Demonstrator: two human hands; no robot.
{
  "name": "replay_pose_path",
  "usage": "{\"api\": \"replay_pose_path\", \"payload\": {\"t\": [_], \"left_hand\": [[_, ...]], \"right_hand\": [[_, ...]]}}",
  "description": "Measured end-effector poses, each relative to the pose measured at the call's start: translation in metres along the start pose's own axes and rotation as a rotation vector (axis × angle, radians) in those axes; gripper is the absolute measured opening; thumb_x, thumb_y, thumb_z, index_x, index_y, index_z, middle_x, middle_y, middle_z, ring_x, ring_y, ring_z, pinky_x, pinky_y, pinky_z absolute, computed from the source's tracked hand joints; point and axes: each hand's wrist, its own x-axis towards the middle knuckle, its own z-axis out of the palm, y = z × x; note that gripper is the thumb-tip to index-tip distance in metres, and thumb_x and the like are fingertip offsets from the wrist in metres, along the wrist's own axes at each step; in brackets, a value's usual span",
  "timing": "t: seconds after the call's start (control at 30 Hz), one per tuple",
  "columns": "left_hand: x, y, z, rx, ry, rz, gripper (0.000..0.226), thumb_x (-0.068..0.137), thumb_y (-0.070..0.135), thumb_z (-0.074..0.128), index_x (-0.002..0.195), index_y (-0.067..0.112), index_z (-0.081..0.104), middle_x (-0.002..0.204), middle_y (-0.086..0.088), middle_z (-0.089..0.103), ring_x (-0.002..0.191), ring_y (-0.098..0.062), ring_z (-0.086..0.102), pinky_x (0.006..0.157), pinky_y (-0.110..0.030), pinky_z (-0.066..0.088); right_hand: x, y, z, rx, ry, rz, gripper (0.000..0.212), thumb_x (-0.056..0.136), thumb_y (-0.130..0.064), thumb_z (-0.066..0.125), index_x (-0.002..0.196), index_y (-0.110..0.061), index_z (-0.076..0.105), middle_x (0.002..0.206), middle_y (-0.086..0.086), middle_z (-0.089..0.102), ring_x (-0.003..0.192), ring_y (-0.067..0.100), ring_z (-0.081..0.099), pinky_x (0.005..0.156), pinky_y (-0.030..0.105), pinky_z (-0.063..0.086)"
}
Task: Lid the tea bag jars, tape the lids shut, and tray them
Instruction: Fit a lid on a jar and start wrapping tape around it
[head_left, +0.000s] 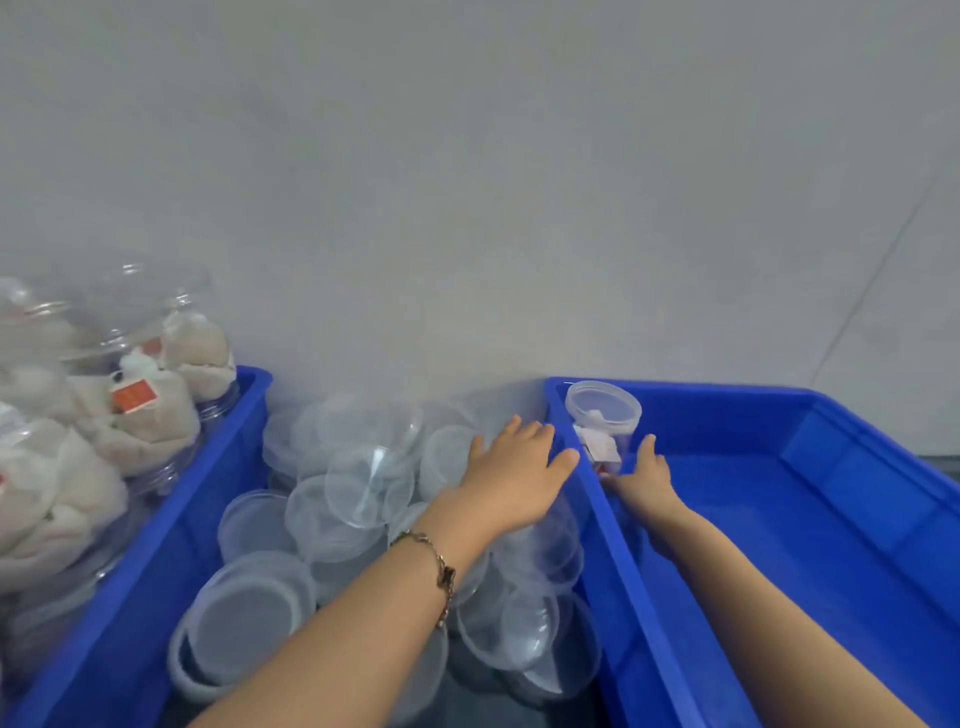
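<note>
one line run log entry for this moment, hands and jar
left hand: open over loose lids | right hand: at jar, grip unclear | jar: lidded, far-left corner of right tray

A plain grey-white wall (467, 182) fills the upper part of the view, smooth and bare, with a thin dark diagonal line (878, 270) running across it at the right. A gold-coloured chain bracelet (441, 571) with a small dark charm sits on a wrist. A strip of dark tabletop (483, 701) shows at the lower edge; its surface is too blurred to tell more.
</note>
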Motion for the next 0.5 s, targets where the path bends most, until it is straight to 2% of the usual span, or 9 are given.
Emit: {"api": "replay_pose_path", "payload": {"t": [0.03, 0.07, 0.13, 0.17, 0.2, 0.27, 0.33, 0.43, 0.5], "left_hand": [[-0.011, 0.000, -0.006, -0.004, 0.005, -0.023, 0.052, 0.099, 0.047, 0.024, 0.136, 0.014, 0.039, 0.148, -0.001, 0.034, 0.143, -0.021, 0.015, 0.112, -0.053, 0.011], [-0.024, 0.001, -0.012, -0.012, 0.018, -0.053, 0.048, 0.098, 0.046, 0.025, 0.128, 0.014, 0.045, 0.143, -0.004, 0.040, 0.141, -0.024, 0.021, 0.111, -0.053, 0.016], [-0.056, 0.009, -0.026, -0.062, 0.084, -0.113, 0.042, 0.098, 0.045, 0.028, 0.116, 0.015, 0.051, 0.135, -0.008, 0.048, 0.133, -0.027, 0.033, 0.107, -0.049, 0.024], [-0.074, 0.014, -0.033, -0.106, 0.129, -0.145, 0.043, 0.098, 0.044, 0.029, 0.118, 0.014, 0.051, 0.135, -0.010, 0.049, 0.131, -0.028, 0.037, 0.106, -0.047, 0.027], [-0.092, 0.019, -0.039, -0.154, 0.179, -0.182, 0.045, 0.098, 0.044, 0.030, 0.125, 0.013, 0.049, 0.136, -0.012, 0.048, 0.129, -0.030, 0.039, 0.106, -0.046, 0.028], [-0.128, 0.030, -0.055, -0.235, 0.288, -0.287, 0.050, 0.097, 0.045, 0.031, 0.131, 0.012, 0.045, 0.136, -0.014, 0.049, 0.126, -0.033, 0.042, 0.103, -0.044, 0.033], [-0.166, 0.038, -0.073, -0.292, 0.355, -0.360, 0.051, 0.094, 0.045, 0.035, 0.129, 0.010, 0.046, 0.130, -0.015, 0.053, 0.120, -0.034, 0.047, 0.097, -0.040, 0.037], [-0.224, 0.048, -0.100, -0.281, 0.421, -0.315, 0.044, 0.092, 0.040, 0.042, 0.125, 0.013, 0.051, 0.123, -0.010, 0.059, 0.114, -0.029, 0.053, 0.089, -0.035, 0.041], [-0.266, 0.049, -0.111, -0.225, 0.511, -0.299, 0.035, 0.091, 0.038, 0.044, 0.116, 0.017, 0.057, 0.115, -0.005, 0.063, 0.107, -0.026, 0.057, 0.087, -0.035, 0.044]], "right_hand": [[-0.008, -0.005, 0.000, -0.069, 0.071, 0.028, 0.079, 0.089, -0.017, 0.058, 0.150, -0.012, 0.007, 0.156, 0.010, 0.006, 0.143, 0.023, 0.013, 0.109, 0.040, 0.025], [-0.019, -0.012, 0.000, -0.103, 0.125, 0.004, 0.072, 0.090, -0.017, 0.056, 0.148, -0.009, 0.015, 0.155, 0.012, 0.014, 0.141, 0.027, 0.020, 0.106, 0.041, 0.030], [-0.048, -0.031, 0.001, -0.098, 0.165, -0.146, 0.035, 0.088, -0.011, 0.052, 0.122, -0.005, 0.049, 0.128, 0.016, 0.050, 0.111, 0.034, 0.052, 0.079, 0.039, 0.046], [-0.065, -0.041, 0.004, -0.106, 0.148, -0.213, 0.026, 0.087, -0.007, 0.050, 0.112, -0.003, 0.053, 0.110, 0.014, 0.057, 0.093, 0.033, 0.056, 0.066, 0.034, 0.043], [-0.084, -0.051, 0.009, -0.118, 0.114, -0.255, 0.028, 0.086, -0.005, 0.049, 0.114, -0.005, 0.054, 0.105, 0.008, 0.057, 0.088, 0.028, 0.055, 0.064, 0.031, 0.039], [-0.124, -0.067, 0.024, -0.122, 0.072, -0.324, 0.041, 0.086, -0.004, 0.052, 0.126, -0.011, 0.052, 0.124, 0.001, 0.052, 0.108, 0.019, 0.050, 0.080, 0.026, 0.037], [-0.172, -0.084, 0.041, -0.096, 0.049, -0.461, 0.039, 0.085, -0.004, 0.054, 0.122, -0.014, 0.056, 0.131, 0.003, 0.052, 0.116, 0.014, 0.047, 0.093, 0.029, 0.037], [-0.241, -0.104, 0.067, -0.049, -0.081, -0.636, 0.025, 0.083, 0.005, 0.052, 0.089, -0.017, 0.062, 0.092, 0.001, 0.063, 0.088, 0.008, 0.055, 0.079, 0.026, 0.045], [-0.287, -0.115, 0.083, -0.043, -0.101, -0.737, 0.040, 0.083, 0.009, 0.050, 0.071, -0.030, 0.049, 0.072, -0.011, 0.053, 0.069, -0.005, 0.052, 0.064, 0.015, 0.041]]}}
